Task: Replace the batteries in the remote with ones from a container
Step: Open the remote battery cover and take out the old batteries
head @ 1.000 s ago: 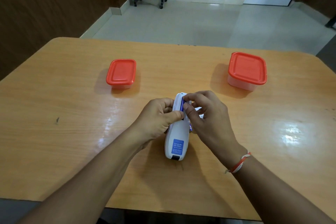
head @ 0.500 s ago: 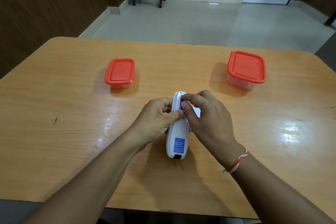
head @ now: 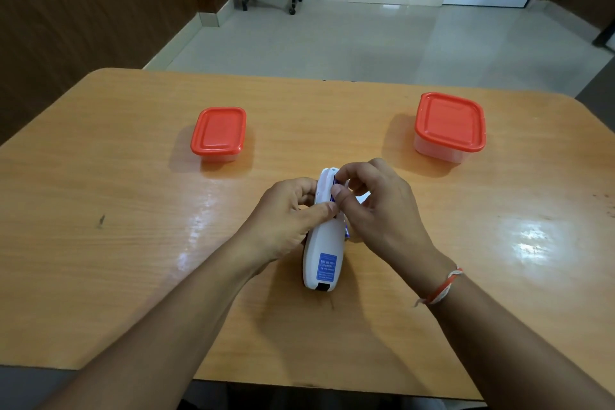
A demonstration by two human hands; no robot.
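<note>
Remote, white with a blue label near its near end, lies back-up on the wooden surface at the middle of the near half, its long axis running away from the person. The left hand curls its grip round the body's left side, thumb pressed over the back, most likely to pin it so it cannot slide. The right hand pinches with thumb and forefinger at the open battery bay at the far end, where a sliver of blue shows; probably a battery being worked, though whether out or in I cannot tell. Two containers with orange lids stand well apart beyond the hands: the flatter left container and the taller right container. Both lids are on, and the contents cannot be made out. An orange-and-white thread band circles the right wrist.
</note>
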